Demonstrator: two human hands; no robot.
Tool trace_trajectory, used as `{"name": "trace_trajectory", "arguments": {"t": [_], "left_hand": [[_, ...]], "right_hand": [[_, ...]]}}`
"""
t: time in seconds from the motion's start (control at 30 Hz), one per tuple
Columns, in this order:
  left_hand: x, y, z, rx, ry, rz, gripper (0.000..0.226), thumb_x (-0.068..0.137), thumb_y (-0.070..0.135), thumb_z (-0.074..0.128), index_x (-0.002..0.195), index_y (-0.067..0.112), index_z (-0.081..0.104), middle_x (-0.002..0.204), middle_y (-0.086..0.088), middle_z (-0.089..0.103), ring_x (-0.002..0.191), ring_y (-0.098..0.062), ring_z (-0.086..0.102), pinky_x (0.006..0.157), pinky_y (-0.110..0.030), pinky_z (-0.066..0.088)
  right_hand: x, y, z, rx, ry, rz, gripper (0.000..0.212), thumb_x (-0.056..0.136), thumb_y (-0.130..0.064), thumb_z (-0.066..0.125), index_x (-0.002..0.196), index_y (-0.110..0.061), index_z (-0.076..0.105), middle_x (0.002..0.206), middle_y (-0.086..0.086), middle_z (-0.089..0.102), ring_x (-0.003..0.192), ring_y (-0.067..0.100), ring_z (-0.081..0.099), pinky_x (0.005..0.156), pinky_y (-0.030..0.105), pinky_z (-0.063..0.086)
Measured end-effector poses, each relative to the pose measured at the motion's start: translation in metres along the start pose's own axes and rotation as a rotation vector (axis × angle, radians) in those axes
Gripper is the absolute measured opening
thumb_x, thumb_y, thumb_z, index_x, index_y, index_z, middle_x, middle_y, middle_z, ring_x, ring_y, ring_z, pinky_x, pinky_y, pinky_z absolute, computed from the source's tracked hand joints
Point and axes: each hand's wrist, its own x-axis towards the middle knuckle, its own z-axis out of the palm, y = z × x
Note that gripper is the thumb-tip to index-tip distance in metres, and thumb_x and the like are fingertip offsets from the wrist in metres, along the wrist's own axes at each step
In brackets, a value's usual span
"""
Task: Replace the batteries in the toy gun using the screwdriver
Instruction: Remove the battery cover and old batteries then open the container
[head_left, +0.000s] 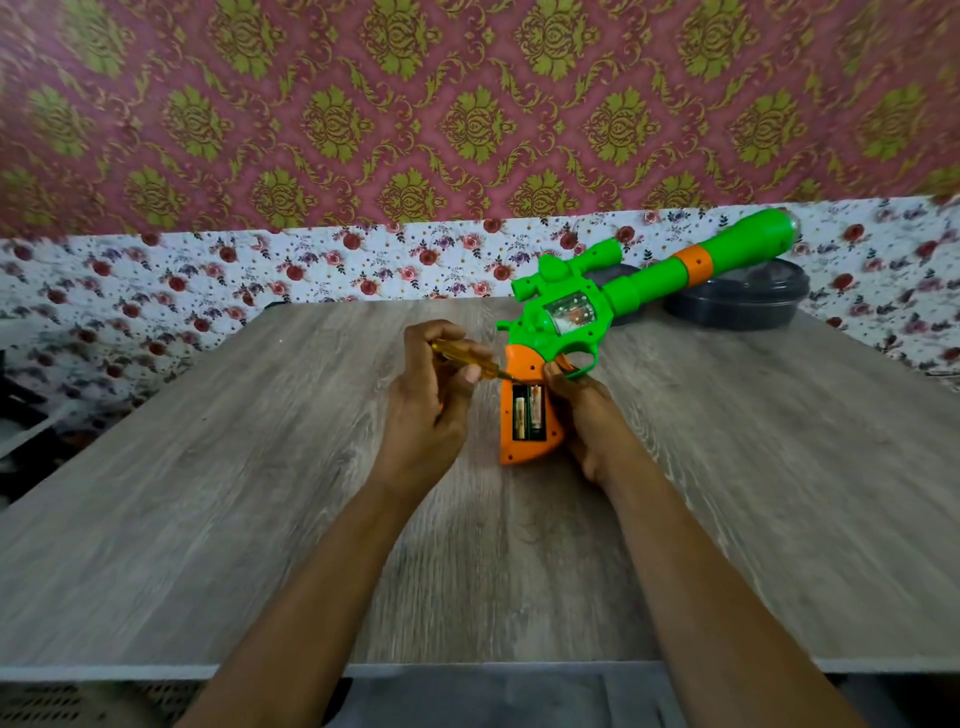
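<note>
Orange grip, step in hand: the battery bay (529, 395) lies open; the old cells look due for prying out.
Next move: probably levering the tip under a cell's top end while the grip is held firm.
Bench (260, 519): one, grey wood-grain.
Toy gun (623, 291): one, right of the bench's middle, barrel toward the far right corner.
Dark tubs (737, 304): two, it seems, at the far edge under the barrel.
Left hand (431, 400): one, fingers wrapped round the screwdriver.
Right hand (587, 410): one, clasping the grip's right side by the trigger guard.
Screwdriver (467, 356): one, yellow, tip at the bay's top edge.
Batteries (519, 415): two, side by side in the bay.
</note>
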Motion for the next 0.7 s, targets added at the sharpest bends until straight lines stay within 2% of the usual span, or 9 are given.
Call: {"name": "trace_trajectory", "arguments": {"t": [0.07,0.17,0.3,0.43,0.57,0.63,0.7], "left_hand": [[0.002,-0.003,-0.003,-0.08,0.031,-0.105,0.022,0.095,0.006,0.047,0.111,0.013,0.035,0.099,0.005,0.066,0.088,-0.001,0.066,0.072,-0.012,0.051],[0.006,-0.004,-0.008,-0.304,0.105,-0.351,0.019,0.097,0.002,0.044,0.111,0.011,0.033,0.099,-0.012,0.063,0.078,-0.004,0.069,0.064,-0.015,0.053],[0.008,-0.007,-0.008,-0.437,0.18,-0.607,0.013,0.099,0.005,0.041,0.108,0.011,0.034,0.089,-0.007,0.059,0.062,-0.003,0.068,0.058,-0.016,0.054],[0.009,-0.013,-0.005,-0.612,0.242,-0.82,0.011,0.099,0.005,0.04,0.1,0.016,0.039,0.084,-0.01,0.062,0.058,-0.008,0.069,0.065,-0.022,0.058],[0.009,-0.011,-0.005,-0.629,0.328,-0.771,0.018,0.099,0.004,0.039,0.113,0.014,0.035,0.092,-0.014,0.061,0.068,-0.013,0.069,0.064,-0.024,0.058],[0.011,-0.008,-0.008,-0.606,0.389,-0.682,0.026,0.099,0.002,0.036,0.119,0.018,0.033,0.101,-0.016,0.06,0.085,-0.021,0.066,0.077,-0.033,0.058],[0.011,-0.005,-0.011,-0.632,0.426,-0.585,0.036,0.098,-0.003,0.031,0.123,0.022,0.03,0.095,-0.011,0.06,0.09,-0.025,0.062,0.086,-0.038,0.054]], "right_hand": [[-0.001,0.0,0.0,-0.02,0.0,0.003,0.012,0.091,-0.016,0.053,0.086,-0.017,0.064,0.067,-0.007,0.071,0.069,0.009,0.065,0.069,0.029,0.052],[-0.002,0.0,0.001,-0.022,-0.043,0.011,0.01,0.09,-0.016,0.055,0.086,-0.014,0.064,0.067,-0.005,0.072,0.063,0.006,0.066,0.065,0.027,0.053],[-0.003,0.0,0.002,-0.038,-0.081,0.017,0.01,0.09,-0.017,0.054,0.088,-0.013,0.064,0.069,-0.005,0.072,0.065,0.006,0.067,0.066,0.026,0.054],[-0.003,0.001,0.002,-0.052,-0.079,0.027,0.01,0.09,-0.017,0.055,0.087,-0.013,0.064,0.068,-0.004,0.072,0.064,0.007,0.067,0.071,0.031,0.052],[-0.003,0.001,0.004,-0.049,-0.048,0.037,0.01,0.09,-0.017,0.055,0.087,-0.013,0.064,0.067,-0.004,0.072,0.067,0.01,0.066,0.074,0.033,0.053],[-0.002,0.001,0.003,-0.048,-0.037,0.036,0.01,0.089,-0.018,0.056,0.089,-0.013,0.065,0.07,-0.004,0.073,0.072,0.012,0.066,0.079,0.036,0.052],[-0.002,0.001,0.003,-0.047,-0.039,0.031,0.01,0.089,-0.018,0.056,0.089,-0.014,0.065,0.07,-0.004,0.073,0.071,0.011,0.066,0.079,0.036,0.053]]}}
